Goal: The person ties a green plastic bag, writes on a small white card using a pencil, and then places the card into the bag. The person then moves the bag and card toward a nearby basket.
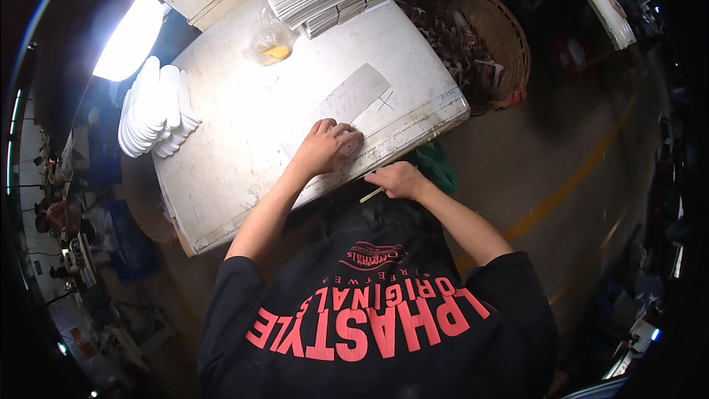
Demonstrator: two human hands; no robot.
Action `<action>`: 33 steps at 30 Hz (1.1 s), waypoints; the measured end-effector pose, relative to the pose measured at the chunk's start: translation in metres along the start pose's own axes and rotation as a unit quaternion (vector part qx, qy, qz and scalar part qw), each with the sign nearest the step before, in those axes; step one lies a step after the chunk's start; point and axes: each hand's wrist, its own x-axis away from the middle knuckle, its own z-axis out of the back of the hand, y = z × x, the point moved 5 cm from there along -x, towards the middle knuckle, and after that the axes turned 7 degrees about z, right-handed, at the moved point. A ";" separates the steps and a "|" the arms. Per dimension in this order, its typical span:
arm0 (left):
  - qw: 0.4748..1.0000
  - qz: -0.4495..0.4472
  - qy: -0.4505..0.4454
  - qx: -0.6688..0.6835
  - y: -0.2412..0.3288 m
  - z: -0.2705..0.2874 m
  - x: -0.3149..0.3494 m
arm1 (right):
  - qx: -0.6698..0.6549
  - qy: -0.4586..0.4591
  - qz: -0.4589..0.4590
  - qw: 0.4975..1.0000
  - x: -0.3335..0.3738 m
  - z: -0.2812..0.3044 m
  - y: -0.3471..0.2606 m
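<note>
Left hand (329,146), fingers curled, grip unclear, is nearer hand to flat grey oblong card-like sheet (357,94), long axis running forward-right.

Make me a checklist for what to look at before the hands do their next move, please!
1. Left hand over the near end of the grey sheet: ok.
2. Right hand gripping the thin yellowish stick: ok.
3. Stick apart from the left hand: ok.
4. White insoles off to the left, away from both hands: ok.
5. Everything under the left hand in plain sight: not ok, fingers cover some.
6. Left hand pressing hard enough: cannot tell.
</note>
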 end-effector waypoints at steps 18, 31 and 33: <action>0.624 0.378 0.037 0.683 0.021 -0.007 0.105 | -0.050 -0.258 -0.428 0.864 0.084 -0.114 0.071; 0.552 0.435 -0.053 0.710 0.089 -0.003 0.109 | -0.170 -0.208 -0.423 0.865 0.080 -0.116 0.102; 0.505 0.449 -0.022 0.737 0.097 0.001 0.101 | -0.182 -0.318 -0.401 0.840 0.101 -0.085 0.085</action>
